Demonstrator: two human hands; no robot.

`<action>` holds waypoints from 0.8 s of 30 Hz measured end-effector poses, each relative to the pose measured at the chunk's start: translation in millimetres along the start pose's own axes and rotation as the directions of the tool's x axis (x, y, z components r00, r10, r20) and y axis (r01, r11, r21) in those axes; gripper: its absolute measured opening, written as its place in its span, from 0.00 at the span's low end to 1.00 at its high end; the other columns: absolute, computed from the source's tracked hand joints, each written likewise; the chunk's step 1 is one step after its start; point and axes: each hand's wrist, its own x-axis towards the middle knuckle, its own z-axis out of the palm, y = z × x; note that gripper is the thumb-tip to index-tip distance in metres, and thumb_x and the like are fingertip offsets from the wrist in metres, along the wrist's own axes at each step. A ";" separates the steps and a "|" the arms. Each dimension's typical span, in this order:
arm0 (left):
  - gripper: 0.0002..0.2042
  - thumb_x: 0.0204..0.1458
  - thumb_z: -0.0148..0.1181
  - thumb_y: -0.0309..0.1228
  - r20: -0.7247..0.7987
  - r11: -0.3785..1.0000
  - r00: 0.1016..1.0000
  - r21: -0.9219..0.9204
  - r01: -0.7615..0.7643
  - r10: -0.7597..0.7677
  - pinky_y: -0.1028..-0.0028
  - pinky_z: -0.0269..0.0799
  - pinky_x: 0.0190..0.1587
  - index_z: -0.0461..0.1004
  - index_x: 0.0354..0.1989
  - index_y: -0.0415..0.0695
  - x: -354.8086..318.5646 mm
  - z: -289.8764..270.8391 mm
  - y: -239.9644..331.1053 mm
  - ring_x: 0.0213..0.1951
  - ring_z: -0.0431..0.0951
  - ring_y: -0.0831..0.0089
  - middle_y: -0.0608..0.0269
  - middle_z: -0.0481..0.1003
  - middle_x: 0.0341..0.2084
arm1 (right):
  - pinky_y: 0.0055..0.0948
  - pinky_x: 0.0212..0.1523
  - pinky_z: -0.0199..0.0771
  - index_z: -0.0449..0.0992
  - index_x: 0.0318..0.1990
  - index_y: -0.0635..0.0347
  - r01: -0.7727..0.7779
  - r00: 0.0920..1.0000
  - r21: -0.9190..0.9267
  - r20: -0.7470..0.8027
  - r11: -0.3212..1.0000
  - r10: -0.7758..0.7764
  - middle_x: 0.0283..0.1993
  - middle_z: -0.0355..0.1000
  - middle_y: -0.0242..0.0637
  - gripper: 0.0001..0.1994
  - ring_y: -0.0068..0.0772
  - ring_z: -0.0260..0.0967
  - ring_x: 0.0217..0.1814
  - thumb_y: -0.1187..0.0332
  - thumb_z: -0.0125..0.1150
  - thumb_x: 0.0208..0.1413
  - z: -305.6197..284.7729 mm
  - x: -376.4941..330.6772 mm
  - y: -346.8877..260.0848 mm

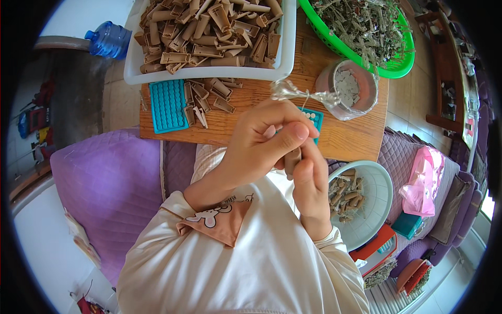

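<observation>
Over the near edge of the table, my two hands meet around a small brown plastic casing (293, 163). My right hand (312, 196) is closed on its lower part, the thumb lying along its side. My left hand (261, 141) folds over the upper end with its thumb pressed down, so most of the casing is hidden. Just beyond the fingers sticks up a clear bundle of thin wire (308, 96), tied at its middle. Partly behind my hands lies a teal tray (317, 119) with small round white pieces.
A white bin (130, 73) of brown casings stands at the back, beside a green basket (340, 49) of wire bundles. A tub (327, 86) holds white pieces. Left lie a teal ridged tray (168, 107) and loose casings (201, 97). A pale basket (379, 196) holds assembled pieces.
</observation>
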 end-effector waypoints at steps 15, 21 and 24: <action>0.12 0.29 0.55 0.27 0.169 0.958 0.984 0.271 -0.093 0.048 0.76 0.66 0.26 0.68 0.27 0.40 -0.9 26.2 -5.5 0.22 0.71 0.67 0.60 0.69 0.18 | 0.23 0.23 0.60 0.65 0.27 0.56 0.233 0.946 -0.375 -0.127 0.897 -0.299 0.24 0.62 0.30 0.11 0.27 0.60 0.23 0.58 0.53 0.48 -9.9 -12.4 29.3; 0.13 0.29 0.57 0.28 0.094 0.965 0.995 0.255 -0.065 0.042 0.76 0.65 0.26 0.68 0.28 0.40 -1.8 25.1 -20.3 0.21 0.70 0.69 0.61 0.68 0.17 | 0.24 0.24 0.58 0.66 0.28 0.60 0.357 0.830 -0.534 -0.194 0.766 -0.522 0.22 0.63 0.32 0.16 0.27 0.58 0.20 0.56 0.44 0.53 -6.4 -3.7 32.2; 0.19 0.30 0.60 0.32 0.107 0.965 0.980 0.220 0.144 -0.170 0.77 0.65 0.30 0.66 0.34 0.40 0.8 19.1 -22.6 0.26 0.70 0.72 0.61 0.68 0.22 | 0.23 0.28 0.61 0.65 0.31 0.57 0.063 0.915 -0.173 -0.383 0.983 -0.126 0.25 0.61 0.27 0.15 0.26 0.59 0.25 0.53 0.51 0.48 -4.0 -7.7 38.3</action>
